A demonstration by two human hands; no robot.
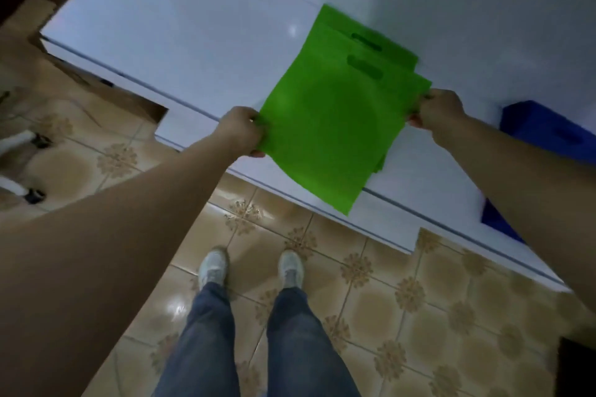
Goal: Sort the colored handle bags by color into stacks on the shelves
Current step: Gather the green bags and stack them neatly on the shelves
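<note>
Two-handed grip, left hand and right hand, two green bags.

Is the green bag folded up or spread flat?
Spread flat: the green bag is stretched between the left hand and right hand.

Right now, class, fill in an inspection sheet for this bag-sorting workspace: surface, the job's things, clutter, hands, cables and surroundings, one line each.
Surface: white glossy shelf, with light glare; its front edge runs diagonally.
Job's things: green bags, at least two layered, handle slots visible, overhanging the shelf's front edge; blue bags lie on the shelf at the right.
Clutter: nothing seen on the shelf apart from the bags.
Hands: left hand grips the green bags' left edge; right hand grips their right edge.
Cables: nothing seen.
Surroundings: patterned tan floor tiles; the person's jeans and light shoes; blurred objects at the far left, unidentifiable.
</note>
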